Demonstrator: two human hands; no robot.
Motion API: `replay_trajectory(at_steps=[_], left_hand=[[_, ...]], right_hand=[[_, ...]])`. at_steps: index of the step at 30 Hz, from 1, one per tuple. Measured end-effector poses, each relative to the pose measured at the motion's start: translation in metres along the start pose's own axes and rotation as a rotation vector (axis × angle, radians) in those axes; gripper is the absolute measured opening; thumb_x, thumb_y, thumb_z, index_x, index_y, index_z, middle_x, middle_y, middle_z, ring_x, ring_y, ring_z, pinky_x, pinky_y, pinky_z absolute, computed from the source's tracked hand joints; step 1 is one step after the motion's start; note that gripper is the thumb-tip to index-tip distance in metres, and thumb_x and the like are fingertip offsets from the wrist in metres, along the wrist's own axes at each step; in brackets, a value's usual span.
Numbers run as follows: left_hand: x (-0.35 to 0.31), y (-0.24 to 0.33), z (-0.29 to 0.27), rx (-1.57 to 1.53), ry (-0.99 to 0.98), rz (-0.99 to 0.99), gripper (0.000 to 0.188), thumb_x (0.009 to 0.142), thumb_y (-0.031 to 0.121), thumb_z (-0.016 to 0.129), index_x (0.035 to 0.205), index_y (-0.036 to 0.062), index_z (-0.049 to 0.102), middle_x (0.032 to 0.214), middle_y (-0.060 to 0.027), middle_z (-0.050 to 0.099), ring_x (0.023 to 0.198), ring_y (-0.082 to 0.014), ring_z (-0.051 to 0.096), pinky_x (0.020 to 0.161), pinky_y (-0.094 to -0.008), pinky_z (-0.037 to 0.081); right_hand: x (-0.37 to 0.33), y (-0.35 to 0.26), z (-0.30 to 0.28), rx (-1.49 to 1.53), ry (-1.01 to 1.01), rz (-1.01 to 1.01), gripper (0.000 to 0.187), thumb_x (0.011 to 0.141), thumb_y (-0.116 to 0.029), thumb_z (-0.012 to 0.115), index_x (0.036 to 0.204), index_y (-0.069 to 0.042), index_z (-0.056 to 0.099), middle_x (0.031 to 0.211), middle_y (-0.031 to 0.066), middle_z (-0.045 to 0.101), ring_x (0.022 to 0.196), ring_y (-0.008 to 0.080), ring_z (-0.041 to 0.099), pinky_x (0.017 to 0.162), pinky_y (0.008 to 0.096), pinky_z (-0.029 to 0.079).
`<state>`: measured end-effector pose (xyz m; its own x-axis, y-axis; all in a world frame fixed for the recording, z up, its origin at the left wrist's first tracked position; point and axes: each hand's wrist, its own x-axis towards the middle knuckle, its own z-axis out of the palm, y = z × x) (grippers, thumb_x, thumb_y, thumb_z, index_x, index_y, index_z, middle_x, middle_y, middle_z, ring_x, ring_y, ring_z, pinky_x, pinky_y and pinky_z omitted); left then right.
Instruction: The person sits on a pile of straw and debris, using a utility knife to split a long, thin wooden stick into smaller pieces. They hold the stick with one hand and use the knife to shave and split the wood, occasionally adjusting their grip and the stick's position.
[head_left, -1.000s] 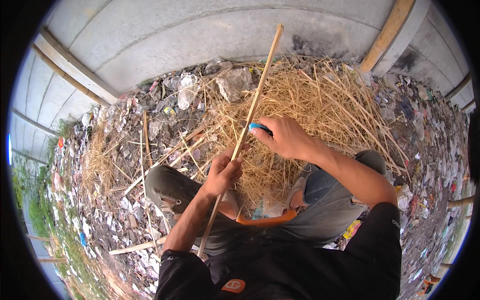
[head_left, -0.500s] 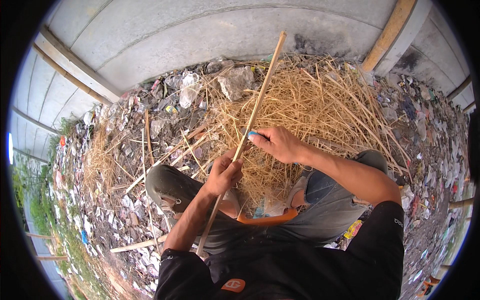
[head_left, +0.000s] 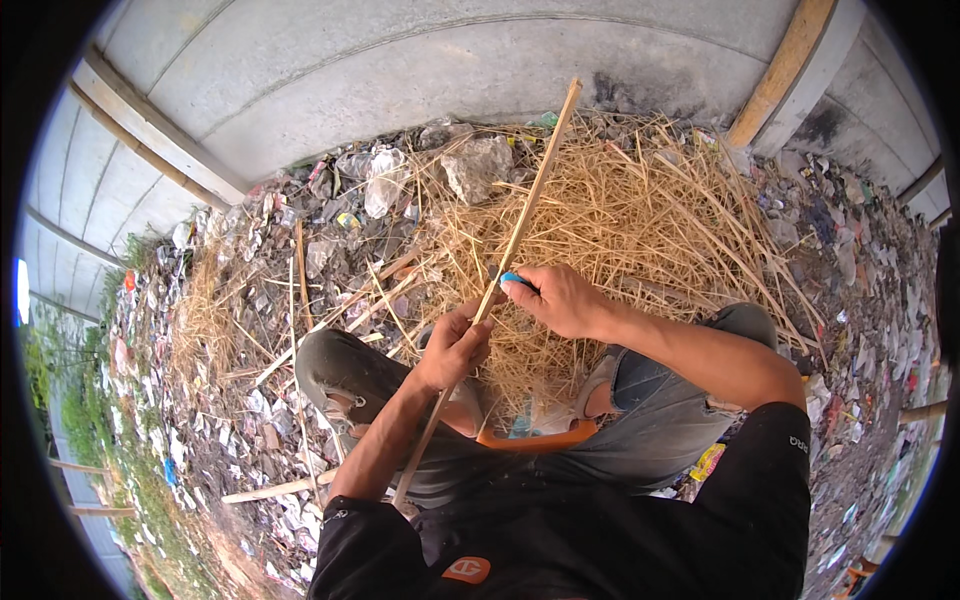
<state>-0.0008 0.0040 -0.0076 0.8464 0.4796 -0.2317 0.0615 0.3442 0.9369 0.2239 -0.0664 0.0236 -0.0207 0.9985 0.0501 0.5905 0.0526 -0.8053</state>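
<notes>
A long, pale bamboo strip (head_left: 540, 180) slants from my lap up towards the wall. My left hand (head_left: 453, 347) is closed around its middle, above my left knee. My right hand (head_left: 565, 302) grips a small knife (head_left: 515, 279) by its blue handle, just above the left hand. The knife's short dark blade lies against or right beside the strip; its exact contact is too small to tell. Beneath both hands, a heap of thin straw-coloured shavings (head_left: 620, 215) spreads from between my feet towards the wall.
A grey concrete wall (head_left: 400, 75) with posts stands ahead. Near its foot lie a pale rock (head_left: 474, 168) and a clear plastic bag (head_left: 385, 182). Scattered litter covers the ground on both sides. Loose strips, one a thick stick (head_left: 280, 489), lie at left. An orange seat edge (head_left: 540, 437) shows between my legs.
The strip's far end sits slightly lower in view. My right hand has shifted a little down and right, and more of the blue handle shows. The left hand keeps its grip.
</notes>
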Motion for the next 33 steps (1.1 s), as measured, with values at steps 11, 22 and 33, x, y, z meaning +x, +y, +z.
replay_trajectory(at_steps=[11,22,33], left_hand=[[0.0,0.008,0.002,-0.005,0.048,-0.011,0.04,0.106,0.012,0.048,0.145,0.0037,0.048,0.065,0.0087,0.036,0.048,-0.0028,0.032,0.045,-0.0221,0.026],[0.0,0.002,-0.001,-0.097,0.053,-0.02,0.044,0.103,0.014,0.052,0.146,0.0028,0.046,0.062,0.0086,0.034,0.044,-0.0027,0.029,0.04,-0.0214,0.024],[0.001,0.013,0.005,0.073,0.116,0.046,0.047,0.1,0.016,0.051,0.142,-0.0033,0.048,0.058,0.0065,0.04,0.041,-0.0052,0.033,0.039,-0.0218,0.027]], right_hand=[[0.003,0.007,-0.001,-0.153,0.037,-0.065,0.05,0.106,-0.047,0.046,0.092,-0.002,0.063,0.053,0.0103,0.052,0.045,0.0246,0.055,0.047,0.0389,0.044],[0.01,0.016,0.004,0.234,-0.143,0.033,0.051,0.104,-0.051,0.052,0.086,-0.004,0.061,0.054,0.0016,0.047,0.043,0.0145,0.042,0.043,0.0358,0.036],[0.006,0.011,-0.003,0.045,0.25,-0.107,0.049,0.079,-0.051,0.078,0.081,-0.004,0.061,0.056,0.002,0.048,0.054,0.0151,0.048,0.05,0.0347,0.038]])
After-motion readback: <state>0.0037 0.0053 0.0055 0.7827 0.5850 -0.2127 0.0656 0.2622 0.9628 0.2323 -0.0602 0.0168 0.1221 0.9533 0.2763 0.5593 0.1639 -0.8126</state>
